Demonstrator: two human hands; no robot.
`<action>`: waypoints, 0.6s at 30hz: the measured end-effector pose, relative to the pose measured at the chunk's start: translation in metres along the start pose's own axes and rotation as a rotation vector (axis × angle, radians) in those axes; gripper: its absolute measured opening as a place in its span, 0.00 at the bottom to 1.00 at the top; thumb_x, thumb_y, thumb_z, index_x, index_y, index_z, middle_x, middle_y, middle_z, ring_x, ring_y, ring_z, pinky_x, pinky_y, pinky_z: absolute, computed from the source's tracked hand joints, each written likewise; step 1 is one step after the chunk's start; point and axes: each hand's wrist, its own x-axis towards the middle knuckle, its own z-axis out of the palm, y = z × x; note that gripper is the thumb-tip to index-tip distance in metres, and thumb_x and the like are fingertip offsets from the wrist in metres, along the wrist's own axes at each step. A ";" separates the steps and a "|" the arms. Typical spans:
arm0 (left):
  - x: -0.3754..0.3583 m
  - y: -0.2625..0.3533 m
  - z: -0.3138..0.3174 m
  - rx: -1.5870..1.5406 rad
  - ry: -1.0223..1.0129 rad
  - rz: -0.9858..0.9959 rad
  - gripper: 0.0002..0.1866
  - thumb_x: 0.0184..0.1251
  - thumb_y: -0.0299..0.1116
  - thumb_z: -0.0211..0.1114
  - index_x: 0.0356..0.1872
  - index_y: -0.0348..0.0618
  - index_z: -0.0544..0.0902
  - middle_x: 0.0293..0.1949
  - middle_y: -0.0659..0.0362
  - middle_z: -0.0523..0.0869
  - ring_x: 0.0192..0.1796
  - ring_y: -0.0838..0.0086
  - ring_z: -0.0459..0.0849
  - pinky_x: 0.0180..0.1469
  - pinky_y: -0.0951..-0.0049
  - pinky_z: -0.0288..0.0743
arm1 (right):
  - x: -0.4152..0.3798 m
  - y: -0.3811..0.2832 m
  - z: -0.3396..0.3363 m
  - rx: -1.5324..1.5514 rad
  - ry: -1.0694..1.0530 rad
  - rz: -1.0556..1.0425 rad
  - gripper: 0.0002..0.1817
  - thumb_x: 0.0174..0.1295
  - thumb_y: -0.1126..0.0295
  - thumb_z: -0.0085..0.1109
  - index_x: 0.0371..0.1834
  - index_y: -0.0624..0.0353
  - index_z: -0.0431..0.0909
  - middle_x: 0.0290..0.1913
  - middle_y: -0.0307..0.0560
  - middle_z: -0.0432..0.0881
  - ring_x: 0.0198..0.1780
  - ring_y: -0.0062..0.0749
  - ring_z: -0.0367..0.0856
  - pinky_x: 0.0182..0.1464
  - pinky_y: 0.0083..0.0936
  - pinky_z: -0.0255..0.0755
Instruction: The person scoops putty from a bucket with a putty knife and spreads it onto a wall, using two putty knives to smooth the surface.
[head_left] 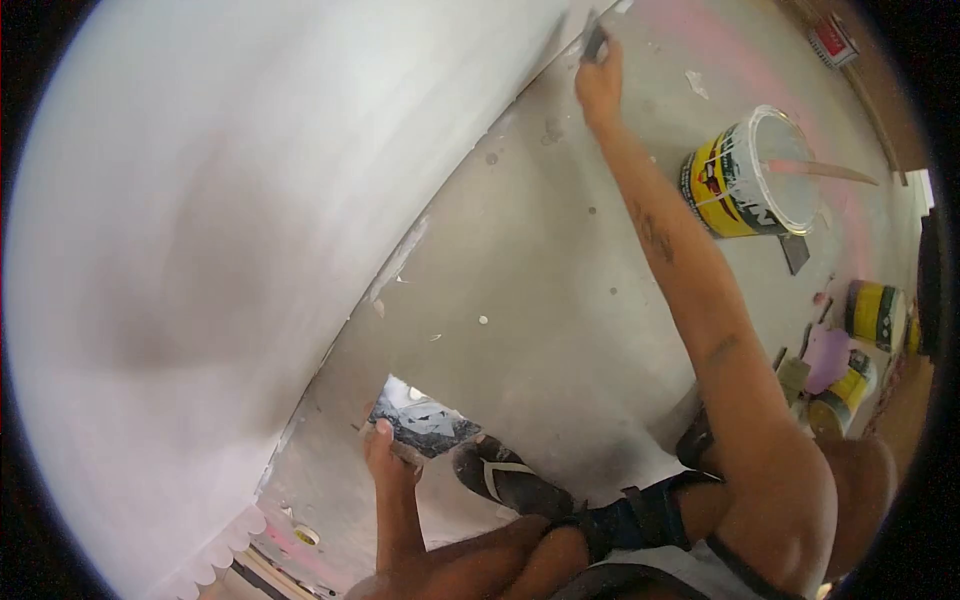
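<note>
Grasping a smeared plate point(428, 424) by one edge, left hand point(388, 455); dark tool point(595, 43), right hand point(601, 88).

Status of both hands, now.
Left hand: closed, gripping a smeared flat plate by its edge.
Right hand: closed on a dark tool, too blurred to identify.

The wall point(300, 200) is white, the floor point(560, 290) grey streaked pink, the bucket point(718, 185) yellow-and-black, the plate point(430, 428) dark, smeared white.

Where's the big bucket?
Head view, upper right: the bucket is on the floor, beside the outstretched right forearm, a stick across its rim.
</note>
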 end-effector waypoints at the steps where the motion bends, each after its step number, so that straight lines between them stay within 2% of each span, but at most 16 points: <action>1: -0.001 -0.002 -0.007 -0.027 -0.023 -0.005 0.29 0.68 0.50 0.59 0.62 0.40 0.70 0.48 0.51 0.80 0.48 0.56 0.84 0.46 0.49 0.82 | 0.004 -0.002 0.003 -0.002 -0.003 0.010 0.31 0.58 0.82 0.48 0.70 0.62 0.66 0.66 0.60 0.72 0.68 0.51 0.69 0.69 0.37 0.61; 3: -0.003 -0.009 -0.022 -0.048 0.027 0.013 0.30 0.67 0.50 0.60 0.63 0.41 0.69 0.49 0.52 0.80 0.49 0.56 0.83 0.47 0.48 0.82 | 0.007 -0.004 0.010 0.263 -0.057 0.347 0.32 0.55 0.84 0.46 0.68 0.61 0.69 0.63 0.59 0.74 0.66 0.49 0.71 0.69 0.36 0.62; 4: -0.001 -0.009 -0.025 -0.076 0.071 0.040 0.31 0.67 0.50 0.61 0.64 0.41 0.68 0.50 0.52 0.79 0.50 0.56 0.83 0.48 0.47 0.82 | -0.001 0.013 0.020 0.093 -0.043 0.094 0.34 0.53 0.85 0.44 0.69 0.60 0.70 0.61 0.58 0.75 0.66 0.49 0.72 0.69 0.34 0.62; 5: 0.000 -0.009 -0.023 -0.070 0.078 0.036 0.31 0.67 0.50 0.61 0.64 0.41 0.68 0.50 0.52 0.79 0.50 0.56 0.83 0.48 0.47 0.82 | -0.011 0.037 0.024 0.093 -0.046 0.103 0.34 0.53 0.85 0.44 0.69 0.60 0.70 0.61 0.58 0.75 0.66 0.49 0.72 0.69 0.34 0.62; 7: -0.004 -0.004 -0.017 -0.112 0.150 0.006 0.33 0.66 0.51 0.62 0.66 0.43 0.67 0.53 0.52 0.78 0.52 0.56 0.81 0.50 0.47 0.81 | -0.059 0.029 0.032 -0.037 -0.030 -0.080 0.31 0.58 0.81 0.51 0.69 0.56 0.70 0.55 0.49 0.79 0.51 0.35 0.76 0.56 0.29 0.69; 8: -0.003 -0.002 -0.012 -0.109 0.150 0.002 0.33 0.66 0.51 0.62 0.66 0.43 0.67 0.53 0.52 0.78 0.52 0.56 0.81 0.50 0.47 0.81 | -0.083 0.016 0.035 -0.040 -0.048 -0.063 0.32 0.58 0.82 0.50 0.69 0.56 0.69 0.58 0.49 0.78 0.56 0.37 0.75 0.60 0.30 0.67; 9: -0.002 0.002 -0.006 -0.107 0.156 0.034 0.31 0.64 0.49 0.63 0.62 0.39 0.69 0.50 0.50 0.78 0.50 0.57 0.83 0.49 0.51 0.81 | -0.109 0.001 0.038 -0.044 -0.061 -0.042 0.33 0.57 0.83 0.49 0.70 0.55 0.69 0.61 0.50 0.77 0.60 0.40 0.74 0.65 0.31 0.65; 10: -0.001 0.003 -0.003 -0.108 0.163 0.070 0.30 0.62 0.47 0.64 0.58 0.35 0.70 0.47 0.48 0.79 0.47 0.58 0.84 0.48 0.55 0.82 | -0.134 -0.005 0.045 -0.073 -0.068 -0.019 0.33 0.57 0.84 0.48 0.70 0.55 0.69 0.63 0.51 0.76 0.65 0.43 0.70 0.69 0.33 0.61; 11: -0.001 0.003 -0.002 -0.104 0.162 0.067 0.30 0.62 0.47 0.64 0.58 0.35 0.70 0.47 0.48 0.79 0.47 0.58 0.84 0.48 0.55 0.82 | -0.159 -0.007 0.051 -0.101 -0.076 0.001 0.34 0.56 0.86 0.47 0.70 0.55 0.68 0.65 0.52 0.74 0.70 0.45 0.66 0.73 0.35 0.57; 13: -0.002 0.002 -0.003 -0.092 0.163 0.065 0.31 0.62 0.45 0.64 0.59 0.35 0.68 0.49 0.47 0.78 0.48 0.57 0.84 0.49 0.54 0.82 | -0.203 -0.025 0.057 -0.018 -0.147 0.008 0.35 0.57 0.85 0.50 0.72 0.54 0.65 0.67 0.64 0.68 0.71 0.61 0.62 0.75 0.46 0.53; 15: -0.002 -0.001 -0.005 -0.093 0.172 0.071 0.31 0.63 0.45 0.64 0.60 0.35 0.68 0.49 0.47 0.78 0.48 0.57 0.84 0.49 0.54 0.82 | -0.244 -0.051 0.059 0.083 -0.197 0.119 0.32 0.61 0.83 0.51 0.71 0.55 0.66 0.67 0.63 0.66 0.69 0.60 0.63 0.73 0.44 0.55; 17: -0.005 -0.004 -0.010 -0.097 0.189 0.076 0.31 0.63 0.45 0.63 0.60 0.35 0.68 0.50 0.47 0.78 0.48 0.57 0.84 0.49 0.54 0.82 | -0.277 -0.069 0.061 0.094 -0.220 0.100 0.31 0.61 0.82 0.52 0.71 0.55 0.66 0.65 0.62 0.67 0.68 0.59 0.64 0.72 0.43 0.57; 18: -0.004 -0.007 -0.016 -0.108 0.128 0.060 0.32 0.64 0.47 0.63 0.64 0.39 0.67 0.52 0.49 0.77 0.51 0.56 0.82 0.52 0.50 0.80 | -0.290 -0.076 0.064 0.110 -0.240 0.078 0.30 0.62 0.82 0.53 0.70 0.56 0.67 0.64 0.61 0.67 0.67 0.59 0.65 0.71 0.42 0.58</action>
